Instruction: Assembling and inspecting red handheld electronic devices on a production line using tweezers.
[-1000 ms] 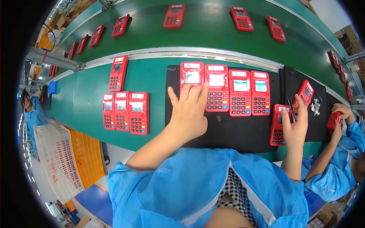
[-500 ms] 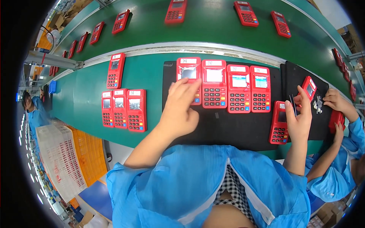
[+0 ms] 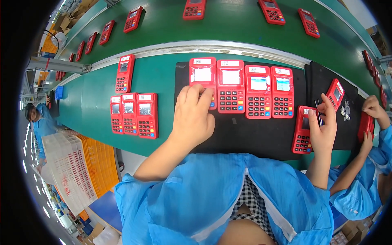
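My left hand (image 3: pixel 193 112) bends over the keypad of a red card payment terminal (image 3: pixel 202 74), its fingers apart with fingertips on the keys. Most of that keypad is hidden, and its screen is lit white. It is the leftmost of several upright terminals in a row; the second terminal (image 3: pixel 231 86) also has a white screen, and those to its right show coloured screens. My right hand (image 3: pixel 324 124) holds thin dark tweezers (image 3: pixel 318 108) between thumb and fingers. Beside it, a dark-screened terminal (image 3: pixel 301 132) lies on the black mat (image 3: pixel 253 136).
More terminals (image 3: pixel 130 114) lie on the green table at left. Others ride the green conveyor (image 3: pixel 232 24) behind a metal rail (image 3: pixel 196 45). At right, a co-worker's hands (image 3: pixel 369 118) hold a red terminal, near small pale parts (image 3: pixel 346 110). Plastic crates (image 3: pixel 73 171) stand at lower left.
The leftmost terminal's screen has turned from grey to white. My left fingers have curled further onto its keypad. Terminals on the conveyor have shifted slightly right. The co-worker's upper hand has moved off the small parts.
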Demonstrator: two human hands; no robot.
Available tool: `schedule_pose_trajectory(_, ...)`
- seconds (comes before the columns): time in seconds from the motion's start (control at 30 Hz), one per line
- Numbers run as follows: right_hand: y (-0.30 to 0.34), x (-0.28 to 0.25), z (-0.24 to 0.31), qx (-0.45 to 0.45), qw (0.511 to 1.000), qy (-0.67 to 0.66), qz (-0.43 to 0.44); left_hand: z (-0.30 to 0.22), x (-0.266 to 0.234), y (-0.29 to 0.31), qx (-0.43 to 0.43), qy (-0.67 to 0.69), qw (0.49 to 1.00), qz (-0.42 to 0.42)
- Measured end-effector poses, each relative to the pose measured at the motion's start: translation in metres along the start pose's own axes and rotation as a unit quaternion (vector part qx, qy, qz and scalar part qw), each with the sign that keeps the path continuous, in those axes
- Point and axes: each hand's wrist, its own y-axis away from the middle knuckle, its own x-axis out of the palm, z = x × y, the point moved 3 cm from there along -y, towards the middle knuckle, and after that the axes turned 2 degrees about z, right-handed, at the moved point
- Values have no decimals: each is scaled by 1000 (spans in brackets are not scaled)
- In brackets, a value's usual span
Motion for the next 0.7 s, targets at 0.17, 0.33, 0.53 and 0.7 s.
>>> schedule_pose_trajectory(0.17, -2, -5, 1, 2, 1000, -1, -16, -4, 2, -7, -6, -7, 1000, 4)
schedule_pose_trajectory(0.33, -29, -17, 1, -33, 999, -29, -14, 8, -17, -19, -4, 35, 999, -7)
schedule_pose_trajectory(0.53, -139, -29, -35, -28, 989, 142, -10, 1, -4, -135, 20, 106, 993, 37)
schedule_pose_trajectory(0.7, -246, 17, -73, 62, 971, 231, -7, -48, 65, -280, -145, 37, 973, 176)
